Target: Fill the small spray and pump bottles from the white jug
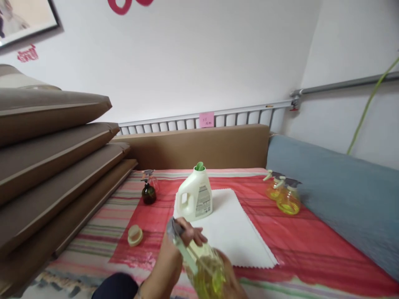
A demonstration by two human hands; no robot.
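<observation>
My left hand [187, 236] is closed around the grey trigger head of a yellow spray bottle [205, 270], low in the middle of the view. My right hand [232, 278] sits under and behind the bottle's round body, mostly hidden, and appears to cup it. The bottle is tilted, head pointing up and left. Just beyond it a white detergent jug [195, 196] with a green spout stands on a white cloth [232, 230]. The jug's cream cap [135, 235] lies to the left on the red plastic sheet [296, 245].
A dark brown spray bottle [149, 192] stands at the back left of the sheet. Two more yellow spray bottles [285, 195] stand at the right. Stacked brown cushions [52, 166] fill the left. A blue cover [336, 199] lies at the right, a brown board [199, 145] behind.
</observation>
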